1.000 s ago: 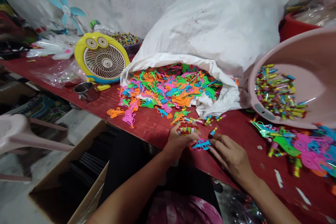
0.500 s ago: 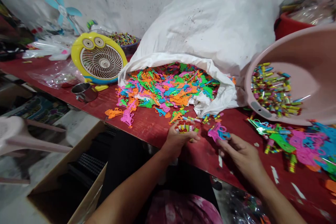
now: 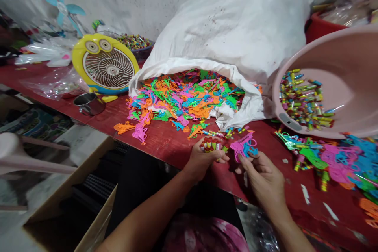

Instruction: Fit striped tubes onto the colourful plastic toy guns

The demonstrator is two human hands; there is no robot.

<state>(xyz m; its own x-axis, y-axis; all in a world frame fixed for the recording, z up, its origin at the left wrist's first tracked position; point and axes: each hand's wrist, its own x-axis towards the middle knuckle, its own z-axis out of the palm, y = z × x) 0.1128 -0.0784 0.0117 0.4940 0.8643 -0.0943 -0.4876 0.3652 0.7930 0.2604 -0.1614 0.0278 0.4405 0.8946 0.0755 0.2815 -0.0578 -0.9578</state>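
Observation:
My left hand (image 3: 203, 159) is closed round a bunch of small tubes with red ends and yellow labels (image 3: 211, 144). In my right hand (image 3: 261, 167), thumb and fingers pinch a few flat plastic pieces, a pink one (image 3: 240, 147) with a ring and a blue one (image 3: 250, 150). The two hands are close together above the front of the red table (image 3: 165, 143), a small gap between them. Just beyond lies the mouth of a white sack (image 3: 230, 31), spilling orange, green, pink and blue plastic pieces (image 3: 189, 98). Exactly what shape the pink piece has is partly hidden.
At right a tilted pink basin (image 3: 348, 82) holds several tubes (image 3: 307, 102). Coloured pieces (image 3: 336, 161) lie below it. Left stand a metal cup (image 3: 89, 104) and a yellow fan (image 3: 106, 65). An open cardboard box (image 3: 67, 201) and a plastic stool (image 3: 29, 157) are on the floor.
My right hand has shifted slightly left and turned, bringing the pink and blue pieces nearer the tubes. My left hand still grips its bunch. The view has swung a little to the right.

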